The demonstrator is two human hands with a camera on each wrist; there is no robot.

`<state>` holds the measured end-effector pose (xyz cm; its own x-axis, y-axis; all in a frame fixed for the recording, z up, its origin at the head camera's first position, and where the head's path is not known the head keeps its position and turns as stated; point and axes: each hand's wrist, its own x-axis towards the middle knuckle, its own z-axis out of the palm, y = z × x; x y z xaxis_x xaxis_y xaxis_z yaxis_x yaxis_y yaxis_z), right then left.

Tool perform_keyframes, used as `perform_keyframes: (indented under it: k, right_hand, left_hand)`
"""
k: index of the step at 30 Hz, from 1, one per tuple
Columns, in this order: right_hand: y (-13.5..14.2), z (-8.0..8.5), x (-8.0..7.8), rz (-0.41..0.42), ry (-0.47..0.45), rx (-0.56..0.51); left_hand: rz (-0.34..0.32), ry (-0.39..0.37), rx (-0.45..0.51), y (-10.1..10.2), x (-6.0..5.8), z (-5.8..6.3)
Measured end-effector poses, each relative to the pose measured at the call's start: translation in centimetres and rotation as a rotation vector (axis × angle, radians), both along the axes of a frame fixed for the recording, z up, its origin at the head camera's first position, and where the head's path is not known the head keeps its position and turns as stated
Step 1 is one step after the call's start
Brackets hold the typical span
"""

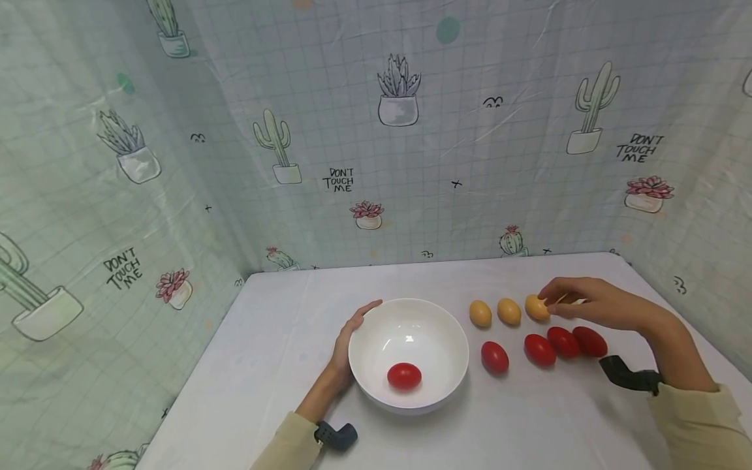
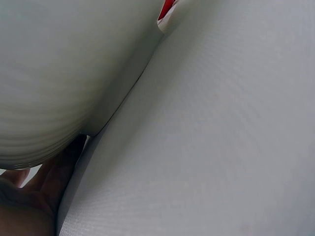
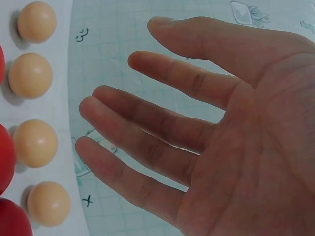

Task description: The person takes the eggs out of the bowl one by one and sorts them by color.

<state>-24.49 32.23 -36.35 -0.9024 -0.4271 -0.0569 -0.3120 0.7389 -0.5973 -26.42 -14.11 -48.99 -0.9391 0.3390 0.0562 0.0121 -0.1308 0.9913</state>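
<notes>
A white bowl (image 1: 405, 326) stands on the table, with one red egg-shaped piece (image 1: 404, 376) lying inside. My left hand (image 1: 343, 346) lies along the bowl's outer left wall, fingertips near the rim; the left wrist view shows part of that hand (image 2: 37, 194) low beside the bowl (image 2: 54, 83). To the right, my right hand (image 1: 605, 303) hovers at a yellow egg-shaped piece (image 1: 537, 308), fingertips overlapping its edge in the head view. The right wrist view shows that hand (image 3: 206, 132) with fingers spread, palm bare, and several yellow pieces (image 3: 35, 142) beyond the fingertips.
Two more yellow pieces (image 1: 480, 314) line up left of the right hand. Several red egg-shaped pieces (image 1: 539, 350) lie in front of them, one (image 1: 495, 358) closest to the bowl. A cactus-print cloth (image 1: 458, 143) hangs behind and beside the white table (image 1: 282, 326).
</notes>
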Motion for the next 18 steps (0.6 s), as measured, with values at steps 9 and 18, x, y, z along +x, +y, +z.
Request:
perform_keyframes:
  k: [9, 18]
  right_hand:
    - [-0.12, 0.21, 0.09, 0.021, -0.007, -0.018]
    - [-0.03, 0.23, 0.07, 0.034, -0.011, -0.027]
  left_hand:
    - [0.001, 0.0, -0.001, 0.14, 0.15, 0.24]
    - [0.003, -0.009, 0.0, 0.14, 0.28, 0.33]
